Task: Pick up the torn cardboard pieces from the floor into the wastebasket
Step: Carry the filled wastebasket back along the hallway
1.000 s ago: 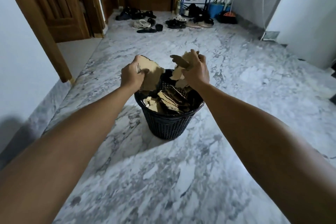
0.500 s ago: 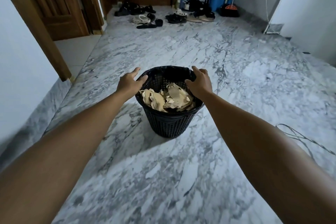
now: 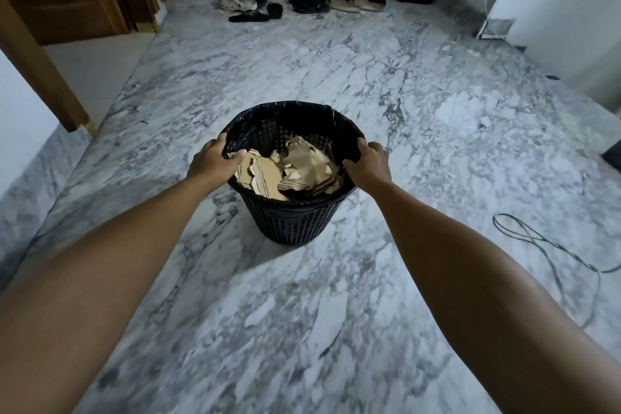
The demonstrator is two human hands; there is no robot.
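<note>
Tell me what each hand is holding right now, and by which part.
Both grip the wastebasket by its top rim: left hand on the left side, right hand on the right.

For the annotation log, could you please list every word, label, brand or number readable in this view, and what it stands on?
None can be read.
Black mesh plastic wastebasket: no label shows.
Torn brown cardboard pieces inside it: no print shows.
Shoes and sandals by the wooden door: too small and blurred to tell.

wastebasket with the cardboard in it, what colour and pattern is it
Black, with a mesh grid of small holes: the round plastic wastebasket, seen in the head view.
</note>
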